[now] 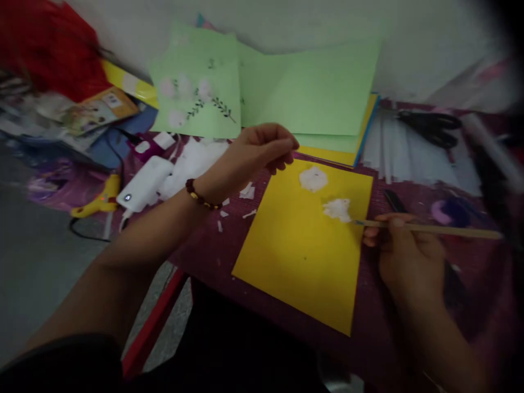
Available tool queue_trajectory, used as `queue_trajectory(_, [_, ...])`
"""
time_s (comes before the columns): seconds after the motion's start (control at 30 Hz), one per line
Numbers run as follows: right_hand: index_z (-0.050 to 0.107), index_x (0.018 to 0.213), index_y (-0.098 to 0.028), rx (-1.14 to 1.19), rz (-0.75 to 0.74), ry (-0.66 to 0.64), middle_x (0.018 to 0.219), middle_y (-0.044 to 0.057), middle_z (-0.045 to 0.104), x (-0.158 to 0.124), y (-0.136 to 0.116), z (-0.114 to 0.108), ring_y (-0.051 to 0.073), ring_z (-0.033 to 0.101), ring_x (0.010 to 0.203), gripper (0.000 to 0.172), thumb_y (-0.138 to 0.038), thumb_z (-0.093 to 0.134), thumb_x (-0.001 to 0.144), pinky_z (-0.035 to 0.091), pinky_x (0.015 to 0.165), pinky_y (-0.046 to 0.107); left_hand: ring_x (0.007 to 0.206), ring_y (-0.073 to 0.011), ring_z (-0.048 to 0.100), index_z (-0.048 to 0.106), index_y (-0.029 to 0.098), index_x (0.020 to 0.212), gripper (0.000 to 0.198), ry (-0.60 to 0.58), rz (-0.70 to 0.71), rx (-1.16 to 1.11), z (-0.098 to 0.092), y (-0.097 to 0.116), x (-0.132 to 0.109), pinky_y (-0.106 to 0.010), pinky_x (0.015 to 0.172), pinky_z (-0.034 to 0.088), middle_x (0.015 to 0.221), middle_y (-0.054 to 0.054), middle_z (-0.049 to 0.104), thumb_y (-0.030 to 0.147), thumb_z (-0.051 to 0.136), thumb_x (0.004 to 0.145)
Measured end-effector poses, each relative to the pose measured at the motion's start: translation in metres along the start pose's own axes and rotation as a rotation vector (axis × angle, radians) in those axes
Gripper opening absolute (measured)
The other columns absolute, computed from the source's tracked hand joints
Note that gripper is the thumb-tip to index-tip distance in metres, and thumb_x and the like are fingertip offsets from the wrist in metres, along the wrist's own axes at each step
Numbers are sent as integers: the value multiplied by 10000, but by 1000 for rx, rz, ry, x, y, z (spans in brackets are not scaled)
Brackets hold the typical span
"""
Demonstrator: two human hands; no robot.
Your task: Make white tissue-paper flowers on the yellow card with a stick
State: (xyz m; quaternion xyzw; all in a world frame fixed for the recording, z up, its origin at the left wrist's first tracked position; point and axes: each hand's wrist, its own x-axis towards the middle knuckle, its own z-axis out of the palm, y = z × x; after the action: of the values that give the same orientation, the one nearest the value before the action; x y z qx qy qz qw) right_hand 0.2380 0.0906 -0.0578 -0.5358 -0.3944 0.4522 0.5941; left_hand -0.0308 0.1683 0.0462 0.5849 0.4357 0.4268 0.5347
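Observation:
A yellow sheet point(303, 245) lies aslant on the table, bearing two white, roughly round patches. One white patch point(313, 178) is near its top edge; the other, ragged white patch point(338, 209), sits lower and to the right. My right hand point(403, 251) grips a thin pale stick point(434, 228), perhaps a brush or pencil; its tip is at the ragged patch's edge. Above the sheet's top left corner hovers my left hand point(270, 146), fingers curled and pressed together; whether they pinch anything is hidden.
Green card point(303, 93) with flower decorations leans against the wall. Left are a white power bank point(145, 184), a yellow glue gun point(98, 199) and white fluffy material point(196, 161). Paper scraps point(247, 191) lie nearby. Black-handled scissors point(432, 125) rest on translucent sticks point(388, 147) at right.

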Motion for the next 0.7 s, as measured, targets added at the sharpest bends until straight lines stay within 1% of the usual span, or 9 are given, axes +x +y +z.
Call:
queue_trajectory(0.07, [682,848,-242,-20,5,-75,694,9,647,-4,0,2,143,593,613,109,-336,628,855,424,505,259,543,-43,500,597,122,761,108,-51,-94,99,-7,-1,-18,-161,512,373,644,14,589,213,581,818])
queue_trajectory(0.17, [684,885,-240,-101,-47,-210,754,6,684,-13,-5,7,126,585,590,112,-333,627,862,456,558,275,556,-48,487,616,121,831,109,-130,-191,190,3,-26,-41,-165,515,368,669,14,588,222,600,790])
queue_trajectory(0.27, [678,911,-225,-178,-115,-312,769,15,699,-20,-9,13,123,589,565,137,-335,602,879,479,562,283,612,-63,509,608,132,1004,294,-184,-98,235,29,-54,-53,-177,553,396,734,16,600,209,658,724])
queue_trajectory(0.33, [681,918,-223,-217,-139,-347,783,23,705,-23,-12,16,126,601,574,142,-325,588,887,488,566,285,645,-74,522,593,148,1095,419,-211,-12,283,46,-63,-54,-185,576,409,772,15,614,207,693,692])
queue_trajectory(0.43, [700,904,-230,-242,-145,-395,811,31,714,-26,-15,18,129,614,595,132,-307,596,880,493,582,289,658,-84,540,661,142,934,194,-297,46,370,58,-60,-49,-195,591,405,747,-3,641,207,649,751])
queue_trajectory(0.47, [706,905,-233,-228,-135,-402,818,35,717,-27,-15,19,129,616,599,128,-301,602,876,493,589,291,659,-86,546,670,136,849,106,-316,52,402,56,-55,-46,-198,596,402,730,-8,648,194,620,775])
queue_trajectory(0.53, [715,899,-236,-145,-88,-358,810,41,721,-27,-17,19,126,612,592,118,-292,616,865,483,596,288,651,-85,546,663,130,751,93,-288,69,477,42,-43,-41,-200,595,390,705,-8,651,164,587,791])
queue_trajectory(0.63, [718,857,-220,67,-4,-191,751,45,712,-25,-18,18,118,599,564,98,-296,668,819,454,579,272,589,-70,495,635,126,714,104,-72,85,586,-3,-25,-39,-196,547,347,637,16,602,179,592,792])
queue_trajectory(0.7, [718,833,-199,145,29,-114,718,51,704,-22,-18,16,123,594,551,119,-297,715,765,433,547,262,526,-58,416,564,129,615,216,113,61,686,-36,-19,-48,-200,502,290,538,43,496,241,625,790])
